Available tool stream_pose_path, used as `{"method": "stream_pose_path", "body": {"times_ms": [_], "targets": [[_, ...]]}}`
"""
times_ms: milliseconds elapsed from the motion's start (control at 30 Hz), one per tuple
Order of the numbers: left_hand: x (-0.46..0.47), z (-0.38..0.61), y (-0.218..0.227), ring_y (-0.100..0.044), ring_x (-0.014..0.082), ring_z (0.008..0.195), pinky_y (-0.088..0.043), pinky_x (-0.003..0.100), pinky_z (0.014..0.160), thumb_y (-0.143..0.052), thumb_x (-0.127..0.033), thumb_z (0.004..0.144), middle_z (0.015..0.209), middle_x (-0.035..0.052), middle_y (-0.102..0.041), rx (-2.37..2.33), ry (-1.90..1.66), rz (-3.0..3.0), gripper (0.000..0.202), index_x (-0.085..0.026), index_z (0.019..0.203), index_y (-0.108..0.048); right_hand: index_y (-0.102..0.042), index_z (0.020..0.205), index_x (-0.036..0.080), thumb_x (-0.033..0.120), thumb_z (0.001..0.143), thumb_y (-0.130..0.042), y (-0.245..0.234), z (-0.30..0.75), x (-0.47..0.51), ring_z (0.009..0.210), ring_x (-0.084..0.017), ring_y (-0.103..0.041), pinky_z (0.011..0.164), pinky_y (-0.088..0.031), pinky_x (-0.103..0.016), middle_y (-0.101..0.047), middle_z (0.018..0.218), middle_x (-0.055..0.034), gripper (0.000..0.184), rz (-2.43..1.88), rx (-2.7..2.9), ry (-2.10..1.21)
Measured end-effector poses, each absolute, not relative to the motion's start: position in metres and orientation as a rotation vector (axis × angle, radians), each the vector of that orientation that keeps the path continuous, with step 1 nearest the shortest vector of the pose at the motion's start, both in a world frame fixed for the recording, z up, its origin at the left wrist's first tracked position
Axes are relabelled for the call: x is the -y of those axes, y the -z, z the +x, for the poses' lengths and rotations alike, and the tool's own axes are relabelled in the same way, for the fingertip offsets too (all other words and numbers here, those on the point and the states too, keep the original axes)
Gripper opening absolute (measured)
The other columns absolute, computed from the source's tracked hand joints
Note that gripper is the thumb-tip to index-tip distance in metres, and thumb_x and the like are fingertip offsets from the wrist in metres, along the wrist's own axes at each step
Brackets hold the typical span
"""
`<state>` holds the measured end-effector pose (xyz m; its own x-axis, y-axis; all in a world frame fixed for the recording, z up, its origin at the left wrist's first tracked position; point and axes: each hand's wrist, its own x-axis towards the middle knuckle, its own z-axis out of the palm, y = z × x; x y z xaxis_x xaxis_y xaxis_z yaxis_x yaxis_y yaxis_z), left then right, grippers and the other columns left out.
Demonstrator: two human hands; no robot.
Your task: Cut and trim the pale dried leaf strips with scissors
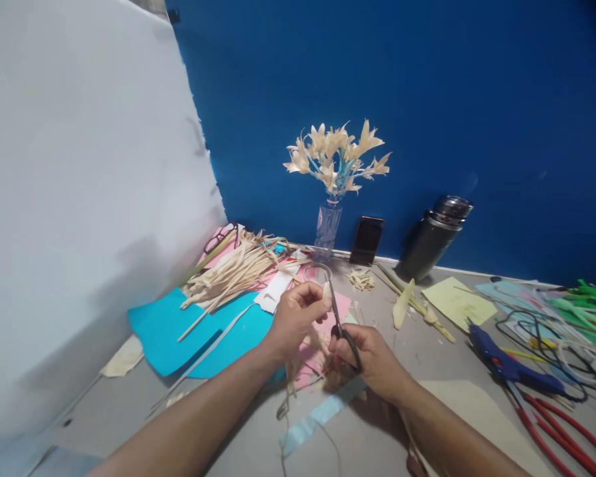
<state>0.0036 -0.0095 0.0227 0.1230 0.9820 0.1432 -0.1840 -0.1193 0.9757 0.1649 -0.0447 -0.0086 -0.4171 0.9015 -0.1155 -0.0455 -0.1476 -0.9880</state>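
In the middle of the view my left hand pinches a small pale piece of dried husk between thumb and fingers. My right hand is closed on the black handles of a pair of scissors. The blades point up and away from me, right beside the husk piece; whether they touch it I cannot tell. Under the hands lie pink paper and pale scraps. A light blue strip lies on the table closer to me.
Behind stands a clear bottle of pale husk flowers, with a phone and a dark flask leaning against the blue wall. Dried husk strips lie on blue paper at left. A blue glue gun and red-handled tool lie right.
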Motion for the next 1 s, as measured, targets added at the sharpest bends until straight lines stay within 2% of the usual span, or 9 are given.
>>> {"method": "stream_pose_path", "body": {"times_ms": [200, 400, 567, 733, 1000], "targets": [[0.008, 0.002, -0.025, -0.051, 0.0103, 0.056, -0.041, 0.023, 0.058, -0.070, -0.023, 0.069, 0.058, -0.0024, -0.055, -0.871, -1.275, 1.219, 0.015, -0.016, 0.066, -0.057, -0.053, 0.065, 0.016, 0.069, 0.065, -0.073, 0.003, 0.165, 0.046, 0.050, -0.013, -0.054, 0.048, -0.042, -0.025, -0.053, 0.054, 0.0016, 0.057, -1.030, 1.400, -1.647], [0.009, 0.001, -0.027, -0.050, 0.0097, 0.055, -0.040, 0.023, 0.058, -0.068, -0.021, 0.070, 0.057, -0.0024, -0.055, -0.847, -1.273, 1.240, 0.014, -0.016, 0.064, -0.056, -0.051, 0.063, 0.017, 0.073, 0.067, -0.069, 0.006, 0.166, 0.046, 0.045, -0.010, -0.046, 0.045, -0.040, -0.024, -0.050, 0.052, 0.0029, 0.060, -1.029, 1.443, -1.601], [0.009, 0.001, -0.026, -0.051, 0.0102, 0.054, -0.040, 0.024, 0.058, -0.065, -0.018, 0.069, 0.057, -0.0025, -0.055, -0.840, -1.269, 1.228, 0.011, -0.017, 0.064, -0.055, -0.052, 0.064, 0.017, 0.077, 0.065, -0.067, 0.000, 0.163, 0.048, 0.044, -0.011, -0.047, 0.043, -0.040, -0.024, -0.053, 0.052, 0.0010, 0.062, -1.036, 1.475, -1.603], [0.009, 0.001, -0.028, -0.049, 0.0096, 0.054, -0.040, 0.024, 0.055, -0.062, -0.012, 0.064, 0.059, -0.0034, -0.052, -0.803, -1.293, 1.184, 0.009, -0.017, 0.066, -0.055, -0.048, 0.060, 0.019, 0.074, 0.065, -0.068, -0.004, 0.161, 0.050, 0.043, -0.011, -0.046, 0.043, -0.041, -0.025, -0.049, 0.047, 0.0030, 0.059, -1.078, 1.457, -1.594], [0.010, 0.001, -0.029, -0.048, 0.0096, 0.056, -0.042, 0.024, 0.056, -0.061, -0.012, 0.065, 0.063, -0.0034, -0.052, -0.799, -1.305, 1.199, 0.009, -0.017, 0.068, -0.055, -0.050, 0.062, 0.018, 0.069, 0.069, -0.070, 0.005, 0.164, 0.048, 0.044, -0.010, -0.045, 0.044, -0.036, -0.023, -0.050, 0.049, 0.0034, 0.055, -1.074, 1.468, -1.573]]}}
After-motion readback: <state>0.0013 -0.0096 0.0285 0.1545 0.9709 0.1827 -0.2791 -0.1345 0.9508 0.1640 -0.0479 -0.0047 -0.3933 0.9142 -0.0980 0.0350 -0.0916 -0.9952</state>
